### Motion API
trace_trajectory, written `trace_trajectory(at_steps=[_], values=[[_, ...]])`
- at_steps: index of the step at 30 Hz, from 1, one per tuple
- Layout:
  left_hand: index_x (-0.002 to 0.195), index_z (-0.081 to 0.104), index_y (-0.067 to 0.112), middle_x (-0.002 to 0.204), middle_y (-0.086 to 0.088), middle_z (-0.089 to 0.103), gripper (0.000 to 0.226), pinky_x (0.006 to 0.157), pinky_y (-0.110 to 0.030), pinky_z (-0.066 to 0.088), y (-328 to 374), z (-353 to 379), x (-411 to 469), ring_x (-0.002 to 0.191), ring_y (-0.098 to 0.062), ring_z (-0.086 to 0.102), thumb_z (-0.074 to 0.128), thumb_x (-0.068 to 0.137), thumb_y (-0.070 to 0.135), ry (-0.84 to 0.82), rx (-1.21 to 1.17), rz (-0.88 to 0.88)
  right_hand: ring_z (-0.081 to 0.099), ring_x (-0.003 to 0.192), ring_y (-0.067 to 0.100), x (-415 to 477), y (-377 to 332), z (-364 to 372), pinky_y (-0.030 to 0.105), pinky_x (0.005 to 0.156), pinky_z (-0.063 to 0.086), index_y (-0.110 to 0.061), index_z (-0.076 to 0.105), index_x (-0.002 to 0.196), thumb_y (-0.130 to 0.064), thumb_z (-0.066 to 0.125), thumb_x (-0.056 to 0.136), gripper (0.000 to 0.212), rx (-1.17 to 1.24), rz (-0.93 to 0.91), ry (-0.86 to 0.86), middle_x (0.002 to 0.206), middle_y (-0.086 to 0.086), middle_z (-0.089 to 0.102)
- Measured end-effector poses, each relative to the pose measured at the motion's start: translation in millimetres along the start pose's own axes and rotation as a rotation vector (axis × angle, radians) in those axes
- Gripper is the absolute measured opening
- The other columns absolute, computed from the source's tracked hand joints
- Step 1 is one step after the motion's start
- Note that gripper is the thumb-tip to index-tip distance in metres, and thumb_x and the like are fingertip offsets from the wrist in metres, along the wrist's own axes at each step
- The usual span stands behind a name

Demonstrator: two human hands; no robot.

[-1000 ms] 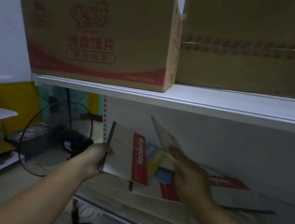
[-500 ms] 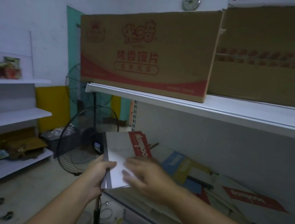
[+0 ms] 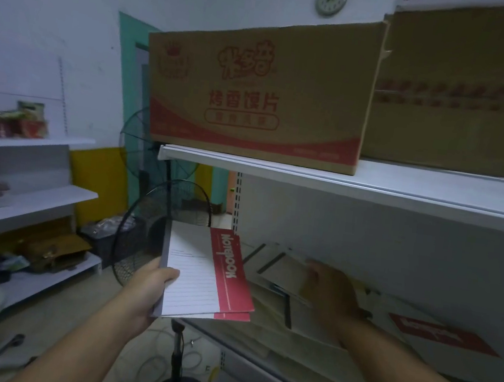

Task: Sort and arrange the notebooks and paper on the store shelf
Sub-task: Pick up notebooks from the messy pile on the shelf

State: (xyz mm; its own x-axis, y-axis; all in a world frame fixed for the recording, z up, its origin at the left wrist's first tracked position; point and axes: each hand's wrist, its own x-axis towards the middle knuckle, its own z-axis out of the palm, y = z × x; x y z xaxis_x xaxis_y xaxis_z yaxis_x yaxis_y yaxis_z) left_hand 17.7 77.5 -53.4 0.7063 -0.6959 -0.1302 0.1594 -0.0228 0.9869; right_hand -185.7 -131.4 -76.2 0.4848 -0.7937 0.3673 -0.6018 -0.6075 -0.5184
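Note:
My left hand (image 3: 149,289) grips a small stack of white notebooks with a red "Notebook" band (image 3: 202,276), held out in front of the shelf's left end, thumb on the lined cover. My right hand (image 3: 330,295) reaches into the middle shelf (image 3: 255,359) and lies on a pale notebook (image 3: 285,269) in the loose pile there; its fingers are blurred and partly hidden. More white notebooks with red labels (image 3: 436,337) lie flat and askew to the right.
Two large cardboard boxes (image 3: 256,96) (image 3: 465,96) stand on the upper shelf (image 3: 372,180) just above. A black standing fan (image 3: 157,230) is behind the left-hand stack. White side shelves (image 3: 21,194) with goods run along the left wall.
My right hand left the held stack and moved right into the shelf pile. The left hand's stack stayed roughly in place, and the view shifted up and left.

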Motion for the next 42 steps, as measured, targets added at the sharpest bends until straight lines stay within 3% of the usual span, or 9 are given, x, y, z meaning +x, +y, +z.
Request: trace_trajectory(at_steps=[4,9,12,14,20,25,31,36,42], values=[[0.121,0.049,0.014,0.104,-0.020,0.064,0.028,0.065,-0.041,0.055,6,32,3,0.089,-0.037,0.065,0.043,0.096,0.003,-0.113,0.090,-0.006,0.051,0.119,0.015,-24,9,-33,0.014,0.095,0.032,-0.011,0.062,0.122,-0.028,0.036,0.098,0.039,0.167,-0.113,0.304,0.127,0.004,0.059],[0.116,0.054,0.011,0.104,-0.021,0.067,0.021,0.080,-0.049,0.052,-2,102,-21,0.091,-0.039,0.065,0.047,0.097,0.010,-0.242,0.070,-0.006,0.059,0.112,0.020,-78,26,-60,0.027,0.100,0.041,-0.014,0.070,0.109,-0.031,0.047,0.089,0.035,0.116,-0.505,0.278,0.114,0.004,0.068],[0.107,0.061,0.010,0.098,-0.018,0.071,0.025,0.075,-0.043,0.056,-13,149,-50,0.086,-0.034,0.069,0.053,0.095,0.031,-0.305,0.036,-0.063,0.059,0.111,0.014,-116,52,-80,0.025,0.100,0.042,-0.019,0.070,0.107,-0.044,0.037,0.097,0.042,0.042,-0.545,0.174,0.113,-0.002,0.069],[0.106,0.061,0.005,0.090,-0.019,0.071,0.021,0.065,-0.037,0.056,-26,183,-73,0.077,-0.031,0.069,0.058,0.092,0.021,-0.353,0.058,-0.048,0.055,0.113,0.009,-143,78,-100,0.025,0.099,0.043,-0.022,0.069,0.106,-0.050,0.034,0.096,0.046,0.011,-0.523,0.116,0.114,-0.005,0.068],[0.112,0.055,0.007,0.097,-0.020,0.068,0.022,0.069,-0.039,0.055,-83,301,-160,0.084,-0.034,0.067,0.057,0.090,0.007,-0.555,0.126,-0.118,0.027,0.132,0.000,-243,155,-187,0.017,0.110,0.022,-0.030,0.048,0.134,-0.054,0.052,0.080,0.059,0.116,0.034,0.055,0.142,-0.018,0.030],[0.120,0.049,0.007,0.098,-0.017,0.067,0.029,0.062,-0.034,0.054,-123,407,-259,0.080,-0.030,0.066,0.056,0.092,0.008,-0.708,0.050,-0.205,0.065,0.083,0.011,-310,234,-257,0.018,0.066,0.051,-0.011,0.050,0.126,-0.003,0.055,0.091,0.037,0.686,0.608,0.212,0.101,0.000,0.067],[0.119,0.057,0.004,0.095,-0.019,0.072,0.046,0.059,-0.037,0.055,-158,497,-360,0.074,-0.034,0.070,0.048,0.095,0.041,-0.877,-0.010,-0.499,0.064,0.072,0.013,-408,307,-323,0.014,0.050,0.049,-0.007,0.048,0.124,0.013,0.055,0.083,0.046,0.745,0.806,0.525,0.099,0.008,0.064],[0.109,0.067,0.003,0.089,-0.023,0.072,0.063,0.080,-0.046,0.053,-175,558,-409,0.084,-0.040,0.068,0.037,0.094,0.057,-0.956,-0.071,-0.643,0.070,0.082,0.018,-455,349,-367,0.023,0.057,0.053,-0.016,0.056,0.122,0.008,0.054,0.085,0.044,0.742,0.863,0.536,0.101,0.001,0.070],[0.103,0.067,-0.001,0.083,-0.022,0.072,0.058,0.075,-0.047,0.055,-197,635,-448,0.079,-0.039,0.068,0.045,0.092,0.052,-0.973,-0.044,-0.640,0.069,0.092,0.027,-477,410,-415,0.034,0.071,0.055,-0.040,0.049,0.124,0.003,0.048,0.090,0.055,0.748,0.950,0.462,0.108,-0.001,0.069]])
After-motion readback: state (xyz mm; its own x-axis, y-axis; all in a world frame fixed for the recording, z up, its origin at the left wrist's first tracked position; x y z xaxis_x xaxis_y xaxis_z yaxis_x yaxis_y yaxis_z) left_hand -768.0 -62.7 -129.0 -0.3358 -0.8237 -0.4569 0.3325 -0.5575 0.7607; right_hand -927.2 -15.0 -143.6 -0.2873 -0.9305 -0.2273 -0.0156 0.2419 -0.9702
